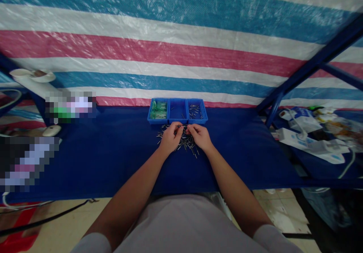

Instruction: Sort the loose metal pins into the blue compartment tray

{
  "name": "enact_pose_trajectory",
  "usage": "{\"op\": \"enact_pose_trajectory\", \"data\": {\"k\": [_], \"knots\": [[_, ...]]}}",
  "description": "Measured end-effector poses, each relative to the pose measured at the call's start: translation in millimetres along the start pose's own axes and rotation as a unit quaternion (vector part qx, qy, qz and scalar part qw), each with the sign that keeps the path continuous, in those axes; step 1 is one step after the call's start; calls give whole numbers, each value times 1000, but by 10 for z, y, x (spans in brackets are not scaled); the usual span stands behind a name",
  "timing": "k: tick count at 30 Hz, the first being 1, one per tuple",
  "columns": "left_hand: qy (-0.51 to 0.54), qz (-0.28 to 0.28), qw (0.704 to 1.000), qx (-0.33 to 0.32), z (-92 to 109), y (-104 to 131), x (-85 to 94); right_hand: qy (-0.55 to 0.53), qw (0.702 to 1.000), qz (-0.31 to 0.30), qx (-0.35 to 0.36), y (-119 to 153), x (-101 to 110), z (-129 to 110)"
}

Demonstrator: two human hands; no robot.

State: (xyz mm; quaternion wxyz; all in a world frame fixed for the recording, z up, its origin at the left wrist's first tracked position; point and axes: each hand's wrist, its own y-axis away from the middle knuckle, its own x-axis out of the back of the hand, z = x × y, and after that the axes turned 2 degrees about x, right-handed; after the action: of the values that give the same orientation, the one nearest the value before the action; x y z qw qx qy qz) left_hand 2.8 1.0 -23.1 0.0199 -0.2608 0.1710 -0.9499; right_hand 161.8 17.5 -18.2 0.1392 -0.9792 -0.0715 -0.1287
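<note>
Head view, looking down along two bare forearms to a table draped in dark blue cloth (113, 158). Left hand (171, 136) and right hand (200, 135) side by side near the middle of the table, fingertips curled inward and almost meeting over a scattered pile of small metal pins (184, 141). Fingers of both hands closed narrowly, seemingly pinching at pins between them; exactly what each one grips too small to tell. Pins spread loosely on the cloth beneath and around both hands, a few strays lying toward the near side. Just behind the hands, touching the far edge of the pile, a blue plastic tray (177, 122) with three compartments: small green pieces (158, 110) in the left one, a few pins in the right one, the middle one nearly bare. Behind the table, a striped tarpaulin (181, 48) in blue, white and pink. At far left, a white roll (31, 79) lying on its side. At right, past a blue metal frame (312, 65), white boxes and packets (306, 130) heaped well apart from the hands.
</note>
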Motion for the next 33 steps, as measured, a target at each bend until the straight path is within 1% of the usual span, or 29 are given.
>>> {"op": "enact_pose_trajectory", "data": {"k": [11,16,21,24,28,31,33], "knots": [[-32,-24,999,-9,-3,-9,16,10,1000,-1,4,1,10,-48],[-21,-23,1000,5,3,-6,19,-2,1000,7,-19,-11,11,-63],[-12,-15,1000,20,17,-8,27,-28,997,46,-48,-35,35,-35],[-20,-13,1000,20,19,-9,27,-25,995,75,-62,-42,49,-36],[-22,-14,999,20,18,-9,26,-11,987,142,-78,-62,78,-33],[-21,-15,1000,16,17,-8,26,-30,979,185,-85,-96,109,10],[-19,-14,1000,14,19,-8,26,-48,977,187,-89,-117,121,55]]}}
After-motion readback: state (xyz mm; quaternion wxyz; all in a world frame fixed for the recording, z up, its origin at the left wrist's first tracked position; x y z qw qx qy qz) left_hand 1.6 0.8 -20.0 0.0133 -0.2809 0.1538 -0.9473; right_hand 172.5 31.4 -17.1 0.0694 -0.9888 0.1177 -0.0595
